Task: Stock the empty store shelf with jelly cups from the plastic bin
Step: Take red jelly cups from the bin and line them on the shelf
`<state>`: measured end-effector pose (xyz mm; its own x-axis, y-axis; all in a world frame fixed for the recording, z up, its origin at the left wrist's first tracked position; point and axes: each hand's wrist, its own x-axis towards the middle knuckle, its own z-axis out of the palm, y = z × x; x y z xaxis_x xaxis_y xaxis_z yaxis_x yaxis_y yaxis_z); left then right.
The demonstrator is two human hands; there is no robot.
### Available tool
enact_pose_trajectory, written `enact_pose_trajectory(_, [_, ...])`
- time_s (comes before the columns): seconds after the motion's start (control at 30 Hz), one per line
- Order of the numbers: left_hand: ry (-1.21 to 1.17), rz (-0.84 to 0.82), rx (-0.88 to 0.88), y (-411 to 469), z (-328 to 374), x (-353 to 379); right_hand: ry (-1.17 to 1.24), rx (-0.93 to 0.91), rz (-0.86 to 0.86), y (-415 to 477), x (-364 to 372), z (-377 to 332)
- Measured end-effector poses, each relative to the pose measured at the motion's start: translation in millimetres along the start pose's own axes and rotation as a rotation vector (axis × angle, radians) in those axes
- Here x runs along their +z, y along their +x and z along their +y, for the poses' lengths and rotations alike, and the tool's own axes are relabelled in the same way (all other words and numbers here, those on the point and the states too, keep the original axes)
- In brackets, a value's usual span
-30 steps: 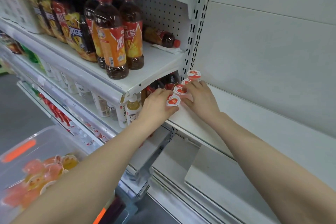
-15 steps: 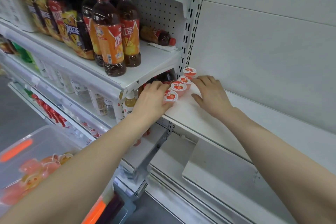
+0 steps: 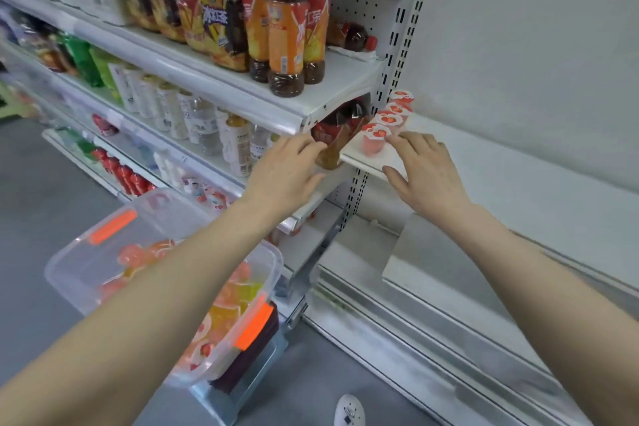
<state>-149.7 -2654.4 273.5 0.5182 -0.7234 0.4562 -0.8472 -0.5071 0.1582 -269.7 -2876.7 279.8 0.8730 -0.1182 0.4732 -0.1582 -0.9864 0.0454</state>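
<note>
At the centre right of the frame, I am looking at four jelly cups (image 3: 389,119) standing in a short row on the left end of the white shelf (image 3: 501,166), red-printed lids up, running from the front edge back toward the slotted upright (image 3: 401,28). The right hand (image 3: 427,171) is lying flat and spread on the shelf's front edge, fingertips just beside the nearest cup; I cannot tell whether they are touching it. The left hand (image 3: 290,166) is hovering loosely open, carrying nothing, in front of a dark bottle (image 3: 340,128) on the neighbouring shelf. Toward the lower left, the plastic bin (image 3: 86,270) is holding many loose cups (image 3: 224,315), pink, orange and yellow. I am judging the job as barely begun: one row is placed, and most of the shelf is standing bare.
</note>
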Motion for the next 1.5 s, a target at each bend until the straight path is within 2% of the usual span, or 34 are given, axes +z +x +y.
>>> enact_pose_trajectory(0.17, [-0.015,-0.052,-0.089,-86,-47,-6,0.070,-0.040,-0.027,-36,23,-75])
enact_pose_trajectory(0.3, [-0.032,-0.141,-0.224,-159,-87,-1,0.170,-0.105,-0.116,-64,54,-142])
enact_pose_trajectory(0.47, [-0.044,-0.224,-0.487,-241,-132,10,0.321,-0.159,-0.370,-92,92,-215])
enact_pose_trajectory(0.6, [-0.003,-0.295,-0.613,-284,-163,19,0.389,-0.294,-0.619,-91,126,-255])
enact_pose_trajectory(0.87, [0.077,-0.224,-0.587,-307,-175,36,0.422,-0.546,-0.817,-66,181,-325])
enact_pose_trajectory(0.97, [0.096,-0.201,-0.557,-309,-177,38,0.393,-0.654,-0.810,-62,194,-338])
enact_pose_trajectory(1.07, [0.106,-0.213,-0.556,-308,-178,39,0.444,-0.682,-0.807,-57,201,-337])
enact_pose_trajectory(1.13, [0.099,-0.243,-0.563,-307,-179,38,0.526,-0.594,-0.806,-55,203,-329])
enact_pose_trajectory(1.27, [0.084,-0.398,-0.595,-293,-186,39,0.658,-0.210,-0.737,-42,204,-297])
enact_pose_trajectory(1.5, [0.082,-0.787,-0.582,-234,-169,80,0.498,-0.040,-0.619,-32,199,-250])
